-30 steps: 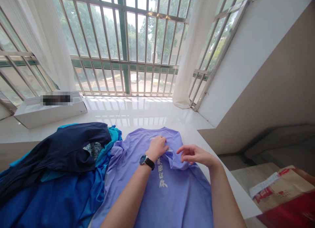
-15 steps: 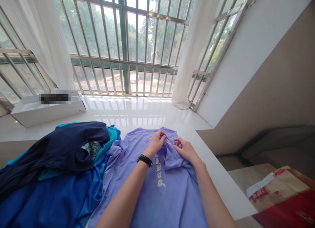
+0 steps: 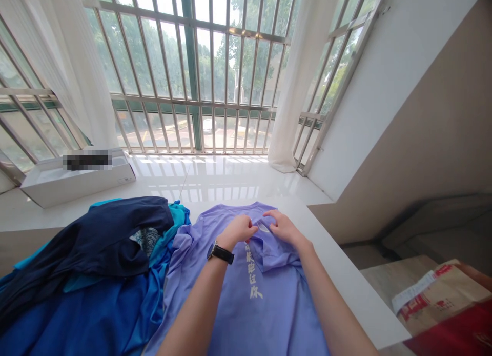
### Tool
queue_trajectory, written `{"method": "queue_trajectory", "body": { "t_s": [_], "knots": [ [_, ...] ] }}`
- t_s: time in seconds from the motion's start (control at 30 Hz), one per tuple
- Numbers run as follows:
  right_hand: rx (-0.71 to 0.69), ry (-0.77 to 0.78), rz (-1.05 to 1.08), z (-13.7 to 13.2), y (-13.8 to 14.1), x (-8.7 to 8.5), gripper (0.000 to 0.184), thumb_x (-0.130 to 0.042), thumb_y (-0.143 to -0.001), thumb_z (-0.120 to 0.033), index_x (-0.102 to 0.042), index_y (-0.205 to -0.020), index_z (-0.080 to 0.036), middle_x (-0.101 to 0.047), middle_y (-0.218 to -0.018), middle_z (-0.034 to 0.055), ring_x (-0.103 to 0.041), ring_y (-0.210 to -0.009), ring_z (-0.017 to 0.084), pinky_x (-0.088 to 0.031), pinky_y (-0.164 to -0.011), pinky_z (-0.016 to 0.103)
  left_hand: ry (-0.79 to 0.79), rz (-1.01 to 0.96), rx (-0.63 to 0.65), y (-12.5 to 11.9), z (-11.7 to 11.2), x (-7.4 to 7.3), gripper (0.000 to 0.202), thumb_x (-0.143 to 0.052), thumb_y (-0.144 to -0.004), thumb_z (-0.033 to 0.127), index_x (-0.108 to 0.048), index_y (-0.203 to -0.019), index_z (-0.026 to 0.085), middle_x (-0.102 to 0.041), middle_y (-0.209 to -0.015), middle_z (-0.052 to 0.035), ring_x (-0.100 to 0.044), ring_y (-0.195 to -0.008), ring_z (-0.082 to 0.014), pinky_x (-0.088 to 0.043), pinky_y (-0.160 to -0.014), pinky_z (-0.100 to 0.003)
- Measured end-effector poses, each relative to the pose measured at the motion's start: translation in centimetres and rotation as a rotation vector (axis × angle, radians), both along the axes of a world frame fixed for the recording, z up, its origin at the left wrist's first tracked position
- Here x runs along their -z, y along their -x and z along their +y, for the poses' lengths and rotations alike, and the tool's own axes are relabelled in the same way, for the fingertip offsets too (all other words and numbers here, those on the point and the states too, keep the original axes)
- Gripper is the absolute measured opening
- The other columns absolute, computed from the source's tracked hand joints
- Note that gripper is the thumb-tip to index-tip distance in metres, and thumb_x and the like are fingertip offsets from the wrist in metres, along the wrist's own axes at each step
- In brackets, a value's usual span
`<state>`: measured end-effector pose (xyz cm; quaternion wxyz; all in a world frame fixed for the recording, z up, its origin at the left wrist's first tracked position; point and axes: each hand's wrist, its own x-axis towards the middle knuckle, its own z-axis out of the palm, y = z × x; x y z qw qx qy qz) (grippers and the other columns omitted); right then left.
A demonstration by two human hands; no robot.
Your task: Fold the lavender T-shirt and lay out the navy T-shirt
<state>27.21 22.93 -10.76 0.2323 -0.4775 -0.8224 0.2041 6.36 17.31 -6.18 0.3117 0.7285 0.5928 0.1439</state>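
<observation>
A lilac T-shirt [image 3: 249, 304] with pale lettering down its middle lies spread on the white table [image 3: 346, 289], neck end away from me. My left hand [image 3: 237, 229], a black watch on its wrist, is closed in a pinch on the fabric at the collar. Just to its right, my right hand [image 3: 282, 226] is also curled on the collar fabric, the two hands nearly touching. A fold of the shirt bunches below them.
A heap of navy, teal and blue clothes [image 3: 88, 274] lies to the left of the shirt. A long white box [image 3: 77, 177] sits on the glossy sill by the barred window. A cardboard parcel [image 3: 442, 294] lies low on the right, past the table edge.
My right hand moved left from the shirt's right shoulder to the collar and closed on it beside my left hand. The view shifted slightly.
</observation>
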Motion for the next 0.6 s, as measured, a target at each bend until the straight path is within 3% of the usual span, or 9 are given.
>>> {"method": "queue_trajectory", "body": {
  "t_s": [0.13, 0.27, 0.37, 0.5, 0.6],
  "knots": [
    [-0.043, 0.043, 0.031, 0.8, 1.0, 0.5, 0.039, -0.052, -0.073, -0.010, -0.069, -0.107, -0.019, -0.072, -0.097, 0.0034, -0.060, -0.067, 0.014, -0.048, -0.068, 0.026, -0.025, -0.049, 0.032, 0.3, 0.0, -0.2, 0.025, -0.054, -0.087, 0.032, -0.069, -0.100, 0.018, -0.074, -0.075, -0.0020, -0.070, -0.073, -0.0185, -0.051, -0.068, -0.025],
    [-0.029, 0.021, 0.022, 1.0, 1.1, 1.0, 0.021, -0.057, -0.078, -0.021, -0.072, -0.092, -0.019, -0.070, -0.084, 0.0029, -0.060, -0.068, 0.015, -0.048, -0.068, 0.027, -0.085, -0.068, 0.074, 0.7, 0.2, 0.2, 0.026, -0.060, -0.085, 0.032, -0.068, -0.106, 0.018, -0.074, -0.102, -0.0066, -0.069, -0.092, -0.0208, -0.052, -0.077, -0.026],
    [0.016, -0.015, 0.011, 1.2, 0.8, 1.1, 0.016, -0.056, -0.080, -0.023, -0.071, -0.086, -0.020, -0.069, -0.085, 0.0036, -0.060, -0.071, 0.016, -0.047, -0.071, 0.027, -0.109, -0.045, 0.083, 0.8, 0.4, 0.8, 0.025, -0.061, -0.083, 0.026, -0.068, -0.106, 0.017, -0.074, -0.099, -0.0060, -0.068, -0.091, -0.0201, -0.052, -0.078, -0.026],
    [0.181, -0.081, 0.010, 1.6, 0.2, 1.1, 0.020, -0.052, -0.084, -0.024, -0.069, -0.094, -0.020, -0.070, -0.101, 0.0066, -0.064, -0.084, 0.018, -0.047, -0.079, 0.029, -0.170, 0.028, 0.055, 0.9, 0.4, 1.0, 0.018, -0.059, -0.082, 0.021, -0.069, -0.097, 0.018, -0.073, -0.090, -0.0043, -0.067, -0.085, -0.0200, -0.050, -0.075, -0.026],
    [0.294, -0.109, -0.008, 1.7, -0.2, 1.1, 0.022, -0.049, -0.087, -0.026, -0.068, -0.098, -0.021, -0.072, -0.100, 0.0070, -0.065, -0.089, 0.021, -0.046, -0.082, 0.032, -0.182, 0.033, 0.023, 0.8, 0.4, 0.8, 0.014, -0.059, -0.080, 0.020, -0.069, -0.090, 0.019, -0.072, -0.086, -0.0042, -0.067, -0.083, -0.0207, -0.050, -0.074, -0.027]
  ]
}}
